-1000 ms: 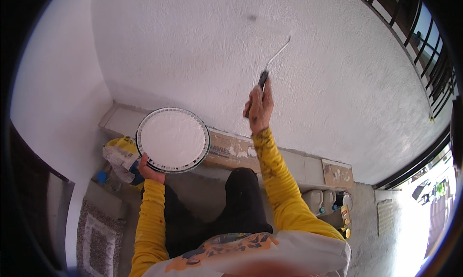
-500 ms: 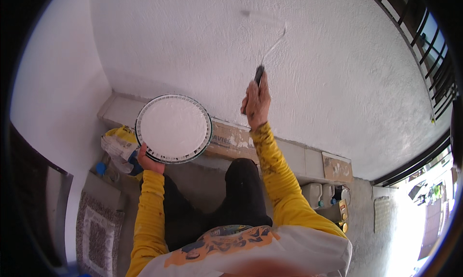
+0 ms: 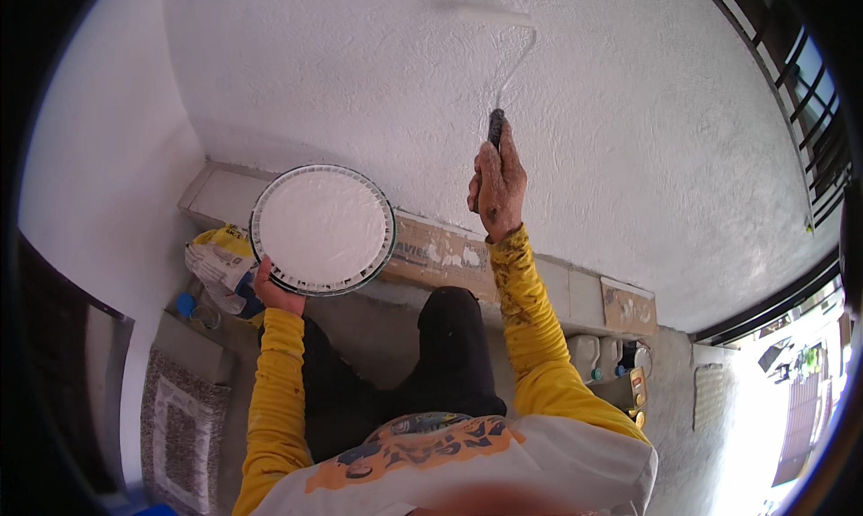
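Head view shows the left hand (image 3: 277, 291) gripping the near left rim of a round tray (image 3: 388, 239) filled with white paint (image 3: 321, 228). The right hand (image 3: 500, 188) is wrapped around the paint roller's (image 3: 499, 16) dark handle (image 3: 495, 128); its white sleeve is up at the textured wall (image 3: 611, 165), contact unclear.
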`<state>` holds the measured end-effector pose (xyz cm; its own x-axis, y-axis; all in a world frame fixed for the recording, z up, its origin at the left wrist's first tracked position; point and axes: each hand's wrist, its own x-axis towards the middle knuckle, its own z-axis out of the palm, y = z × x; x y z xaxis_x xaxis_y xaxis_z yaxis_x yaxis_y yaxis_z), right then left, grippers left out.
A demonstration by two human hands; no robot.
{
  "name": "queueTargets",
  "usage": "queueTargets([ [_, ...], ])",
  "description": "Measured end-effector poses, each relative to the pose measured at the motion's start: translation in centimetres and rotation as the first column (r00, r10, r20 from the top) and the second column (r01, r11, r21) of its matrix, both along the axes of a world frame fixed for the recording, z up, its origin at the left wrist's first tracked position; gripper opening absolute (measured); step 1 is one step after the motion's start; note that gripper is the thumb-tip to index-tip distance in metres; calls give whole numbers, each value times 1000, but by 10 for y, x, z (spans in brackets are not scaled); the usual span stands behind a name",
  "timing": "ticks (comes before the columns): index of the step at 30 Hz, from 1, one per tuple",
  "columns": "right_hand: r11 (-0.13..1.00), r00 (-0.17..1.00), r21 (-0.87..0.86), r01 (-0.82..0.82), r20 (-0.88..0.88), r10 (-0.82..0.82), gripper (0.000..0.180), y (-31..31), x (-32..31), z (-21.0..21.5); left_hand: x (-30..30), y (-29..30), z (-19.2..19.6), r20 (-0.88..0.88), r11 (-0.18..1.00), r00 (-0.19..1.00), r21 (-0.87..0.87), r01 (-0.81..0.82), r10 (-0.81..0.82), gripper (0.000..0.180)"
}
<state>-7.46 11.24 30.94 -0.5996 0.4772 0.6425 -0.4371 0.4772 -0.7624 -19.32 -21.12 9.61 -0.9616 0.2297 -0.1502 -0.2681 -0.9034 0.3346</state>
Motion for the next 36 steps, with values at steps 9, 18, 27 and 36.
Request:
queueTargets([
  [9, 990, 983, 123, 63, 167, -83, 56, -3, -2, -7, -7, -3, -8, 5, 997, 999, 57, 43, -44, 41],
  [18, 964, 994, -266, -12, 104, 42, 69, -21, 7, -88, -2, 1, -1, 11, 1000, 1000, -10, 1, -1, 44],
  [27, 932, 995, -354, -84, -87, 56, 60, -31, -3, -72, -1, -2, -3, -23, 1000, 999, 8, 29, -28, 46],
  [36, 836, 996, -547, 34, 87, 16, 47, -48, 34, -92, 2, 3, 4, -48, 1000, 999, 9, -9, 9, 50],
])
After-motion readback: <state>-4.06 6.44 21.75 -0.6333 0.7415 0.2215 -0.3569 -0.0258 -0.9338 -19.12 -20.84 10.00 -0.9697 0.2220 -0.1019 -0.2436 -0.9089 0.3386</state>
